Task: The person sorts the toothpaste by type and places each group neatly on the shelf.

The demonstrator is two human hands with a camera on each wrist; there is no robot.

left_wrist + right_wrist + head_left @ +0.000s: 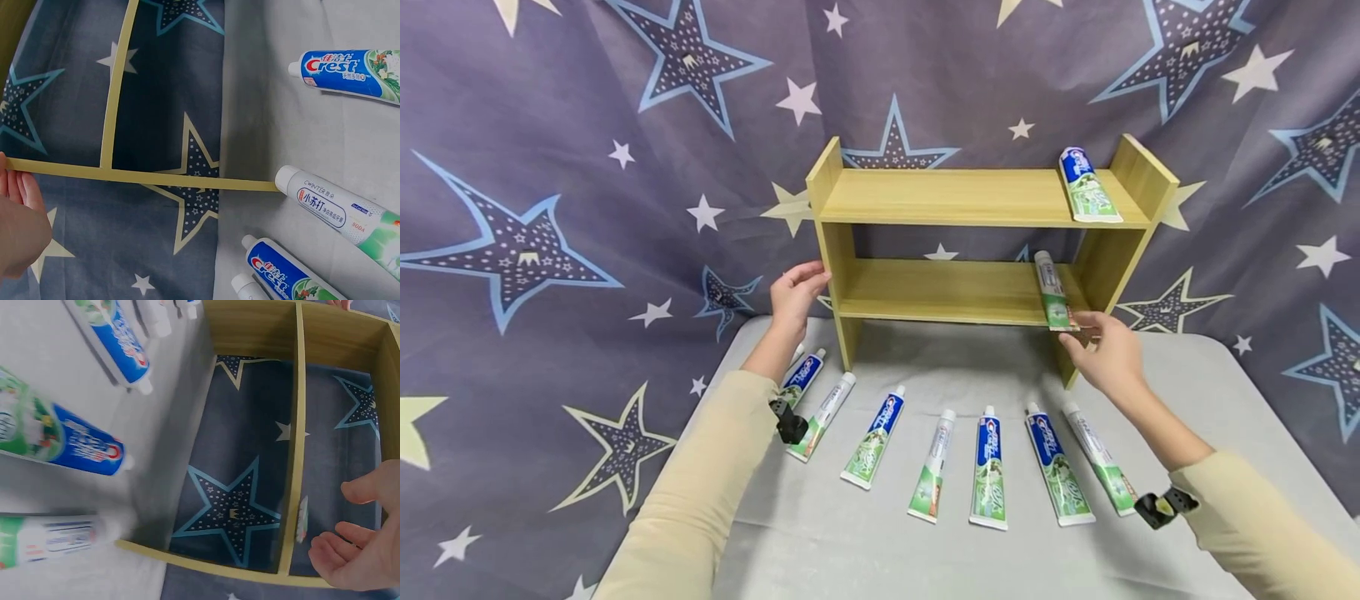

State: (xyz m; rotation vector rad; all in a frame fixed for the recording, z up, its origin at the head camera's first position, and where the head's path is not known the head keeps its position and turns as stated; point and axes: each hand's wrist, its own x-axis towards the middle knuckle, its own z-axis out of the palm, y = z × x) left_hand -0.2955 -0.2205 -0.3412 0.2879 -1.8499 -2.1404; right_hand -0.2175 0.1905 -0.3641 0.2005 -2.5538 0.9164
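A two-tier wooden shelf [955,196] stands on the table. My left hand [797,293] holds the front edge of its left side panel [62,167]; the fingers lie along the outer face. On the lower board, at the right, a white and green toothpaste tube [1051,290] leans with its crimped end over the front edge. My right hand [1107,348] is beside that end, thumb and fingers apart in the right wrist view, where only a sliver of the tube [302,520] shows. A blue and green Crest tube [1088,187] lies on the top board at the right.
Several toothpaste tubes lie in an arc on the grey table before the shelf, among them a Crest tube [989,468] and a white and green tube [934,468]. A star-patterned curtain [625,200] hangs behind and around the table.
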